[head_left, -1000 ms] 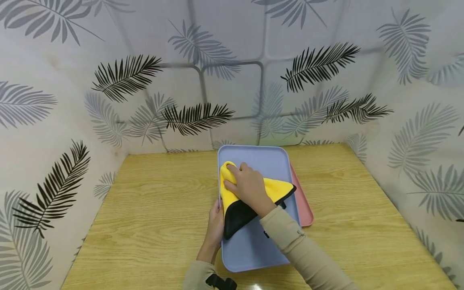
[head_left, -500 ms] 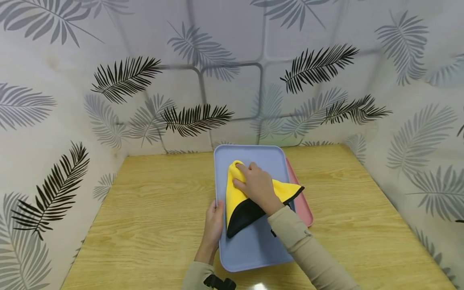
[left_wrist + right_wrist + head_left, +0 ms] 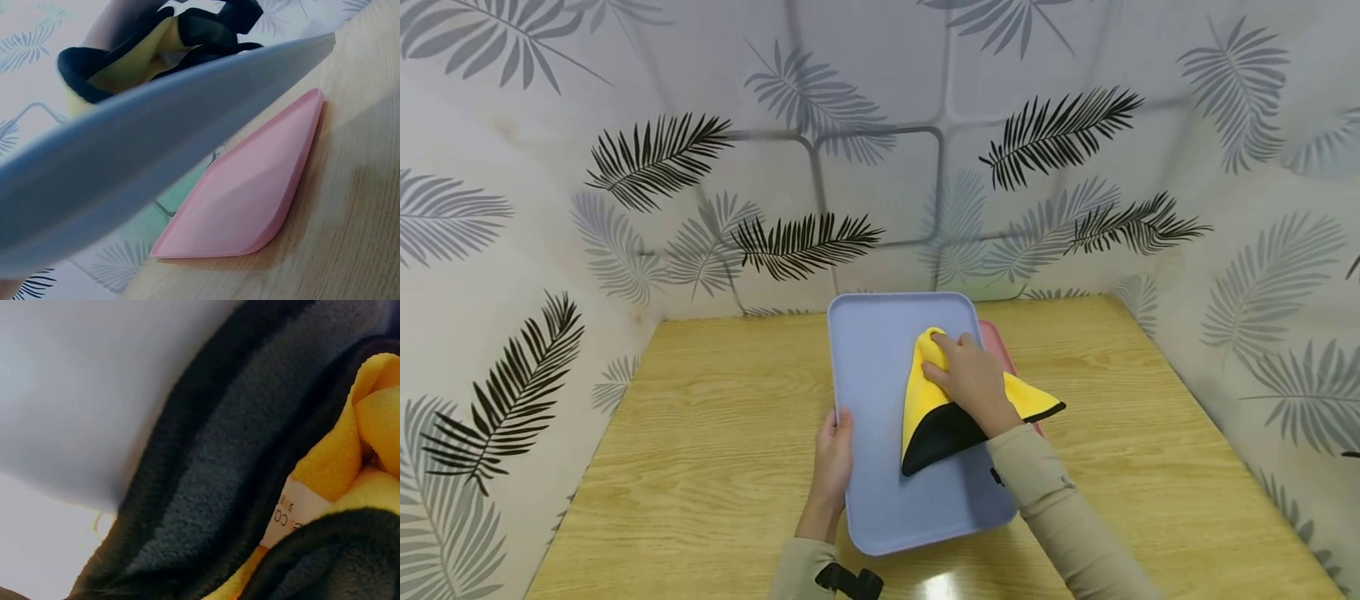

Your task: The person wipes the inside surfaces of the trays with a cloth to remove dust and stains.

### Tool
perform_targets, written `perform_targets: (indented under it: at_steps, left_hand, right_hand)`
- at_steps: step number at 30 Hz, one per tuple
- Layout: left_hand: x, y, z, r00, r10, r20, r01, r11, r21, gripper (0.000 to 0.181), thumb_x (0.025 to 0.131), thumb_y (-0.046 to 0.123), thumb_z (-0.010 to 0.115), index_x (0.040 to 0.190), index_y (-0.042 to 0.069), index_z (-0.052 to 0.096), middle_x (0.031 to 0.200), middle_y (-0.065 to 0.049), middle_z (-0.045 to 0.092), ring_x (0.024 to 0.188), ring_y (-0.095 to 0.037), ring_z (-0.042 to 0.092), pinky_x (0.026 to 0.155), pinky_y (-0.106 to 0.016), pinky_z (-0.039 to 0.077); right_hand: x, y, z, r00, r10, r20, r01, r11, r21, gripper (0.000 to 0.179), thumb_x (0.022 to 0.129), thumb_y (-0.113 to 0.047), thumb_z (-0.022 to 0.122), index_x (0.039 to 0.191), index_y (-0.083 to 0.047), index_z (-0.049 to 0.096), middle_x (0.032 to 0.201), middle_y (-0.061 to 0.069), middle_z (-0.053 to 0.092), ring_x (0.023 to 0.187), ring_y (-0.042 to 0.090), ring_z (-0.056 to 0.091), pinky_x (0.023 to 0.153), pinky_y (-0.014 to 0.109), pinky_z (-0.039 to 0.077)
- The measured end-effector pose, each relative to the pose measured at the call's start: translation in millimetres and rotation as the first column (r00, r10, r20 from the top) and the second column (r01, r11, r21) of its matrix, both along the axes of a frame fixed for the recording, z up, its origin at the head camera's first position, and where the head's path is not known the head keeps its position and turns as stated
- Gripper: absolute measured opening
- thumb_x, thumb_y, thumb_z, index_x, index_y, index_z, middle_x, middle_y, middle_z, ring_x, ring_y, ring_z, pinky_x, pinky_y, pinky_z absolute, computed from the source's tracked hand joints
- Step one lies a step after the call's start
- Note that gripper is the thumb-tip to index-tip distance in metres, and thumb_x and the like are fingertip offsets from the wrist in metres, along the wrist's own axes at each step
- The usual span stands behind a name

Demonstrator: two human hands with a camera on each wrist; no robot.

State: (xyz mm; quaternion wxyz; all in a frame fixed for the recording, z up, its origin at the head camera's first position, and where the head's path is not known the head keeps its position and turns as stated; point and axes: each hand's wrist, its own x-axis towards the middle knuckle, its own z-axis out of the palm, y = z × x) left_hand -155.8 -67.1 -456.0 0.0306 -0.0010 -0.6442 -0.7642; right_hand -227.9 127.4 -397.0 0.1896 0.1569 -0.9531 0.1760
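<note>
A blue-lavender rectangular tray (image 3: pixel 880 500) is held up off the table, its left edge gripped by my left hand (image 3: pixel 833 458), thumb over the rim. My right hand (image 3: pixel 970 379) grips a yellow cloth (image 3: pixel 921 392) with dark grey backing and black edging, bunched against the tray's upper face. One corner of the cloth sticks out past the tray's right edge. In the left wrist view the tray's underside (image 3: pixel 156 137) hangs clear above the table. The right wrist view is filled by the cloth's dark folds (image 3: pixel 212 456) and a white label (image 3: pixel 294 512).
A pink tray (image 3: pixel 244 187) lies on the wooden table (image 3: pixel 715 467), mostly hidden behind the blue one in the head view. Leaf-patterned curtain (image 3: pixel 880 192) surfaces rise behind and on both sides of the table.
The cloth and my right hand have slid rightward across the tray. My left hand and the tray have shifted slightly left, with the tray tilting a little.
</note>
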Motion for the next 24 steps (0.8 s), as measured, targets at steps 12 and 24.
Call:
perform_targets:
  at_steps: [12,24]
  left_hand:
    - [-3.0,-6.8,3.3,0.999,0.031,-0.026,-0.031,0.999,0.006,0.052,0.098,0.033,0.031,0.132,-0.005,0.033,0.126,-0.021,0.043,0.114,-0.028,0.041,0.092,-0.039,0.034]
    - [-1.3,-8.6,4.9,0.997,-0.02,-0.069,0.025,0.998,0.065,0.053,0.097,0.036,0.03,0.132,-0.004,0.033,0.111,-0.018,0.05,0.094,-0.018,0.053,0.076,-0.03,0.043]
  right_hand:
    - [-5.7,27.5,-2.0,0.982,-0.109,0.155,0.109,0.994,0.006,0.046,0.083,-0.034,0.056,0.121,-0.009,0.053,0.103,0.022,0.053,0.054,0.028,0.048,0.046,0.038,0.04]
    - [-2.5,29.3,-4.8,0.983,-0.138,0.124,0.139,0.99,0.005,0.046,0.082,-0.036,0.057,0.12,-0.009,0.054,0.091,0.021,0.053,0.056,0.03,0.05,0.048,0.041,0.041]
